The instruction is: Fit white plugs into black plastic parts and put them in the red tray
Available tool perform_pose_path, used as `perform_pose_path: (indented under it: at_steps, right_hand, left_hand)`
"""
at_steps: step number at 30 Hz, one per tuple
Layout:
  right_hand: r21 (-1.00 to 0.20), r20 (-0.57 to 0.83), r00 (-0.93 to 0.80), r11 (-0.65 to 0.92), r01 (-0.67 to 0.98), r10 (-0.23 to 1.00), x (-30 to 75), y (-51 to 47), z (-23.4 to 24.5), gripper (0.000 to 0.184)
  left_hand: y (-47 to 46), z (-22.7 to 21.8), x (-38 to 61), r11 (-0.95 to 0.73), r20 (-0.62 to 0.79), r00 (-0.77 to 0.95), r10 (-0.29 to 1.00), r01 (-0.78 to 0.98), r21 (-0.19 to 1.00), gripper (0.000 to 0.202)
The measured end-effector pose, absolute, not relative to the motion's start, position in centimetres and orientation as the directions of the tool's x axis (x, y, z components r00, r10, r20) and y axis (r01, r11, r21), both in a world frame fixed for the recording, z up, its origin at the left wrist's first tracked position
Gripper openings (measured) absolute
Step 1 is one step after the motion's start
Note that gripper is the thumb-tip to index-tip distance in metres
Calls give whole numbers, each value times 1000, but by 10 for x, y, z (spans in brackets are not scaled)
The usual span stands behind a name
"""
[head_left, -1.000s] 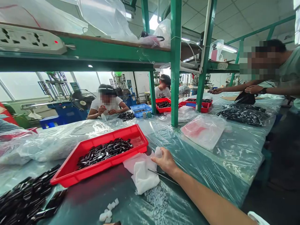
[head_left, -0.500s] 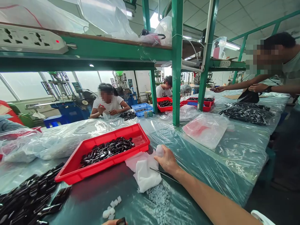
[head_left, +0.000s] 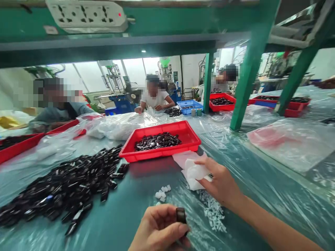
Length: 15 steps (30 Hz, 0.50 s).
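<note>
Head view over a work table covered in clear plastic sheeting point(head_left: 264, 153). The left hand point(head_left: 157, 226), cut off by the lower edge, pinches a small dark piece point(head_left: 181, 215) between thumb and fingers; the fingers hide part of the piece, and its exact shape cannot be made out. The right hand point(head_left: 220, 184) is well apart from the left, with its fingers reaching onto a crumpled white cloth point(head_left: 195, 172). Whether it grips the cloth cannot be told, and a small glint at the fingers point(head_left: 210, 176) is too small to identify.

Under the cloth lies a pale pink sheet point(head_left: 180, 158). Just below it is a scatter of pale bits point(head_left: 213, 212), and nearer the left hand a small cluster of white pieces point(head_left: 162, 192). Left of these, a large heap of dark glossy pieces point(head_left: 65, 184) lies on the table, blurred at its lower end. A red tray point(head_left: 157, 154) holds more such pieces point(head_left: 157, 142).

Beyond, two seated people, a white shirt point(head_left: 154, 98) and a blue sleeve point(head_left: 59, 113), are partly hidden behind plastic bags point(head_left: 120, 126). A third person point(head_left: 222, 83) is mostly hidden behind a green post point(head_left: 208, 82).
</note>
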State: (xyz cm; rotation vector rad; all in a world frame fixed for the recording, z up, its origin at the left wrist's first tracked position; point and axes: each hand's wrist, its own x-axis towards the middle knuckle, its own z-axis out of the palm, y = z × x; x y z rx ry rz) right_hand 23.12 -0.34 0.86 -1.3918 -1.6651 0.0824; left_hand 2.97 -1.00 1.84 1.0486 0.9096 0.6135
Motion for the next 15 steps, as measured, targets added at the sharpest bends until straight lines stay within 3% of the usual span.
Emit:
perform_pose_path:
  at_steps: [2,7,15]
  right_hand:
    - [-520,645,-10,448,728,764,227,-7,6,35]
    - [-237,775,-221,597,766,592,222,-14,3,44]
    - [-99,766,-307,575,812,565,224,-21,5,41]
  left_hand:
    - [-10,16,29,422,-350,547,760,-5,907,30]
    - [-10,10,26,461,-354,619,701,-15,887,26]
    - [-11,11,28,523,-376,675,635,-17,852,25]
